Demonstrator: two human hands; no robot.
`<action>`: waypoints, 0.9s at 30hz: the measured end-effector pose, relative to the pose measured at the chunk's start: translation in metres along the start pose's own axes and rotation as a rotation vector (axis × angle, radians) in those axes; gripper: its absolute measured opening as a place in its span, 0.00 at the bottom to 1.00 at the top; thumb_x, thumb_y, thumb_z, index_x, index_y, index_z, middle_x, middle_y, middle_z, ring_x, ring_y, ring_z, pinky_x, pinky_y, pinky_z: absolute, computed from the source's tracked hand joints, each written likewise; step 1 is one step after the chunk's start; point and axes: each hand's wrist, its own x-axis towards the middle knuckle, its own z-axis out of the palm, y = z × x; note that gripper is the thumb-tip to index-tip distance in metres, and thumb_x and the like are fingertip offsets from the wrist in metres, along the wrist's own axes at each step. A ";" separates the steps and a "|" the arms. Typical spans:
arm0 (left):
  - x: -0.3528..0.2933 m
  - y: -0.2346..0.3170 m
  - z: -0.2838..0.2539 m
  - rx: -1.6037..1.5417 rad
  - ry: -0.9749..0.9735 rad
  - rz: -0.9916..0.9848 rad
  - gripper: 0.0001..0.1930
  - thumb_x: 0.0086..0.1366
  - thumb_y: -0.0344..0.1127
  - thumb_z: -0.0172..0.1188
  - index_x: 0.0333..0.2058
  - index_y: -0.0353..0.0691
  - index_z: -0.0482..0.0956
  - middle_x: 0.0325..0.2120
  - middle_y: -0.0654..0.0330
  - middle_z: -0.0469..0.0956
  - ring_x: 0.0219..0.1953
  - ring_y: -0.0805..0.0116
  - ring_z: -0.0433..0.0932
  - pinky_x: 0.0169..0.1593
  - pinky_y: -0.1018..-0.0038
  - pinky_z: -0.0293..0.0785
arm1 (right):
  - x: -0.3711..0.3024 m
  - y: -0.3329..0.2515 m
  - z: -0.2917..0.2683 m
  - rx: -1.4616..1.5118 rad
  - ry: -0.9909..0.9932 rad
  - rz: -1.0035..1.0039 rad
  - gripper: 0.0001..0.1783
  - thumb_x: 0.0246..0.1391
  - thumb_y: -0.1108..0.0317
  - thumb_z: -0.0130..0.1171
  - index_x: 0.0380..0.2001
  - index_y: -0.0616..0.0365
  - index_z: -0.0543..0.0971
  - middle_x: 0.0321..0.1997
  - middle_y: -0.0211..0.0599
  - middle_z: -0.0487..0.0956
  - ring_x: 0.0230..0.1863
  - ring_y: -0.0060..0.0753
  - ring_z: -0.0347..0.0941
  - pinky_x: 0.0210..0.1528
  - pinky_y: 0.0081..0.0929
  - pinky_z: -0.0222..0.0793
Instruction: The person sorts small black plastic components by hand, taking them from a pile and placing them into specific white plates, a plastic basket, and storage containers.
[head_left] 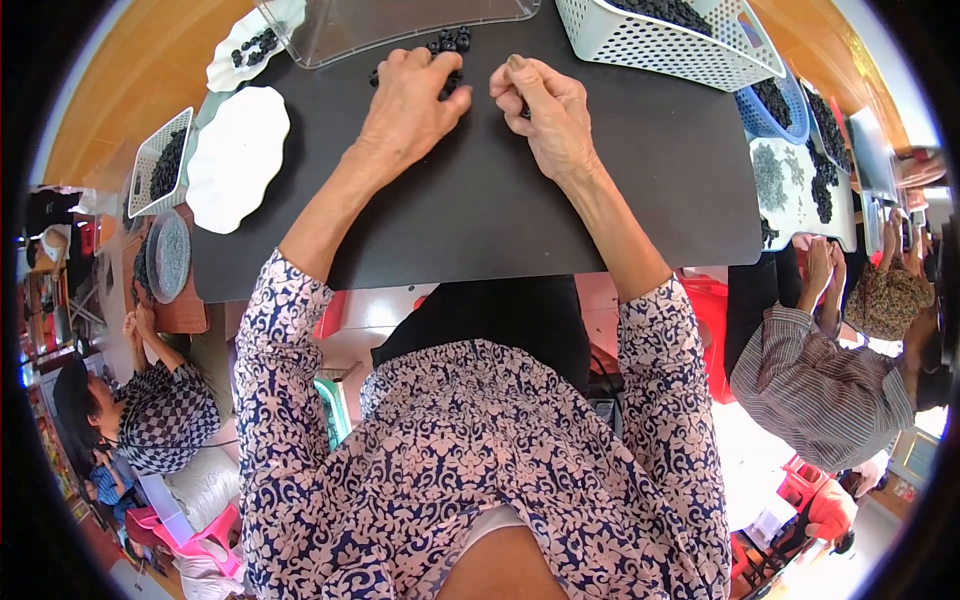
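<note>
At the far left a person in a checked shirt (165, 420) sits by the next table. Nearer, a small basket (146, 175) holds black pieces, with a bare scalloped dish (240, 160) beside it and another dish (228, 72) of beads above. On the dark tabletop (460, 210), the left hand (412, 92) bends over black beads (452, 40) lying just below a clear tray (410, 18); its grip is part wide, thumb off the forefinger. Next to it the right hand (545, 100) is narrow, thumb pressed to curled fingers on a dark bead (526, 111), mostly hidden. Beyond stand a white basket (670, 58) and a blue basket (758, 115), both of black pieces, then someone's striped sleeve (775, 340).
</note>
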 end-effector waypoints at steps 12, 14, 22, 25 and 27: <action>-0.010 0.005 -0.012 -1.251 0.062 -0.596 0.12 0.61 0.30 0.58 0.44 0.36 0.76 0.32 0.67 0.77 0.36 0.79 0.73 0.44 0.81 0.68 | -0.007 0.006 0.014 -0.806 0.029 -0.321 0.17 0.46 0.71 0.67 0.43 0.59 0.81 0.22 0.24 0.74 0.23 0.16 0.64 0.31 0.19 0.66; -0.015 0.009 -0.009 -1.305 0.037 -0.629 0.13 0.61 0.30 0.59 0.45 0.35 0.75 0.33 0.66 0.77 0.37 0.79 0.73 0.45 0.81 0.68 | -0.010 0.005 0.018 -0.814 0.042 -0.346 0.19 0.43 0.71 0.70 0.42 0.58 0.81 0.22 0.25 0.74 0.23 0.16 0.64 0.29 0.18 0.66; -0.016 0.023 -0.008 -1.188 -0.020 -0.674 0.16 0.63 0.34 0.56 0.47 0.32 0.73 0.34 0.62 0.77 0.39 0.75 0.74 0.47 0.77 0.68 | -0.010 0.007 0.019 -0.891 0.054 -0.544 0.16 0.44 0.77 0.67 0.39 0.58 0.81 0.25 0.31 0.73 0.23 0.22 0.66 0.27 0.21 0.65; -0.012 0.014 -0.004 -1.130 -0.040 -0.550 0.15 0.65 0.36 0.51 0.45 0.32 0.75 0.34 0.61 0.77 0.38 0.74 0.73 0.47 0.77 0.68 | -0.009 0.007 0.018 -0.899 0.037 -0.582 0.15 0.45 0.78 0.65 0.40 0.59 0.80 0.25 0.32 0.74 0.23 0.24 0.68 0.28 0.22 0.66; -0.010 0.013 -0.003 -1.075 -0.089 -0.499 0.15 0.65 0.35 0.48 0.44 0.32 0.75 0.34 0.61 0.77 0.38 0.74 0.73 0.47 0.77 0.68 | -0.008 0.007 0.016 -0.902 0.026 -0.581 0.15 0.45 0.78 0.65 0.39 0.59 0.80 0.26 0.33 0.75 0.24 0.25 0.68 0.28 0.23 0.67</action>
